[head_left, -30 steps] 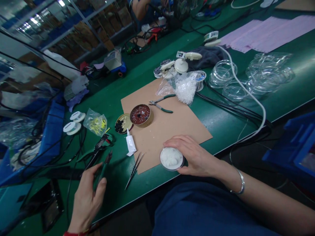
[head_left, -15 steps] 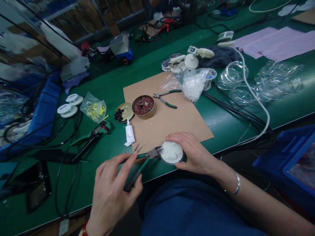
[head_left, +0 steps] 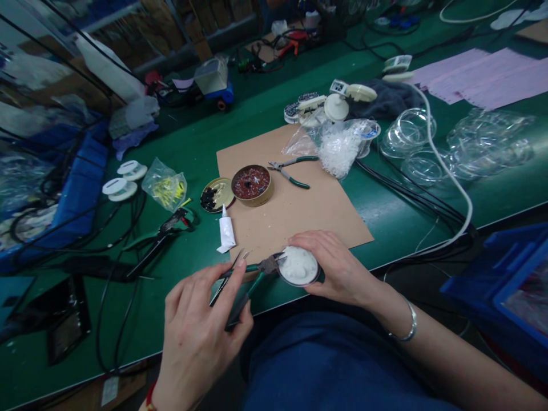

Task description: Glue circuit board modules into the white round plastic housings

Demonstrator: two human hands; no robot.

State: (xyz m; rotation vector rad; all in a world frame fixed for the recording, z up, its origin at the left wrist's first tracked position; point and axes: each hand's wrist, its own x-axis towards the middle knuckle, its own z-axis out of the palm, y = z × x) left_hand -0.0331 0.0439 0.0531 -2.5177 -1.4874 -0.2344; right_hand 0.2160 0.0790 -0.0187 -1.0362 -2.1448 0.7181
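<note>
The left hand (head_left: 199,325) has its fingers closed around the green handles of a pair of pliers (head_left: 252,279), whose nose points right and reaches the rim of a small round dish (head_left: 298,266) filled with something white. The right hand (head_left: 338,265) cups that dish from the far and right sides, fingers curled against its wall, at the near edge of the green tabletop (head_left: 385,211). The dish sits partly on the near corner of a brown card sheet (head_left: 295,211). A bracelet (head_left: 406,328) circles the right wrist.

Tweezers (head_left: 229,274) lie just beside the pliers, under the left fingertips. A white tube (head_left: 225,231) lies at the card's left edge. On the card stand a round tin (head_left: 252,184) of reddish bits and, touching it, a lid (head_left: 216,196) holding dark pieces; a second pair of green pliers (head_left: 289,169) lies near them. A clear bag (head_left: 338,145) of white parts rests at the far right corner. Left of the card are a bag of yellow parts (head_left: 165,185) and two white spools (head_left: 122,181). Clear lids (head_left: 411,134) lie to the right. No writing can be read anywhere.
</note>
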